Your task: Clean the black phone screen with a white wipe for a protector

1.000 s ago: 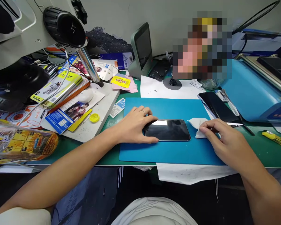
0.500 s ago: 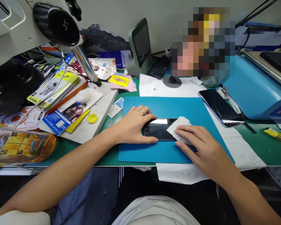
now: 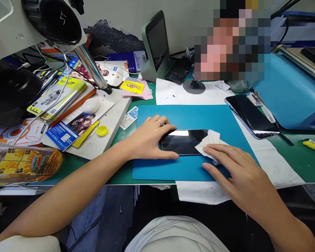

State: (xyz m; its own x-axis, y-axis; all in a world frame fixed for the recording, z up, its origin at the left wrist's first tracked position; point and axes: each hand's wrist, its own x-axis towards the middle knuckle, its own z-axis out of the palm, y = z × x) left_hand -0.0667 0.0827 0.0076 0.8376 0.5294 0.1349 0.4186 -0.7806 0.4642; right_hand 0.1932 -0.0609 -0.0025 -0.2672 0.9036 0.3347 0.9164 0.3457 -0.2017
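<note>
A black phone [image 3: 182, 141] lies screen up on a blue mat [image 3: 191, 119]. My left hand [image 3: 149, 138], with a ring on one finger, clasps the phone's left end between thumb and fingers. My right hand [image 3: 232, 168] presses a white wipe [image 3: 209, 140] flat against the phone's right end, fingers stretched over it. The wipe covers that end of the screen.
A second dark phone [image 3: 249, 115] lies at the mat's right, by a blue machine [image 3: 291, 91]. A microscope arm [image 3: 42, 24], stacked packaging [image 3: 60, 94] and a yellow cap [image 3: 102, 131] crowd the left. A small screen device [image 3: 156, 45] stands behind. A yellow tool [image 3: 313, 145] lies far right.
My right hand carried the wipe from the mat onto the phone's screen, then drew it back toward the phone's right end. My left hand kept hold of the phone.
</note>
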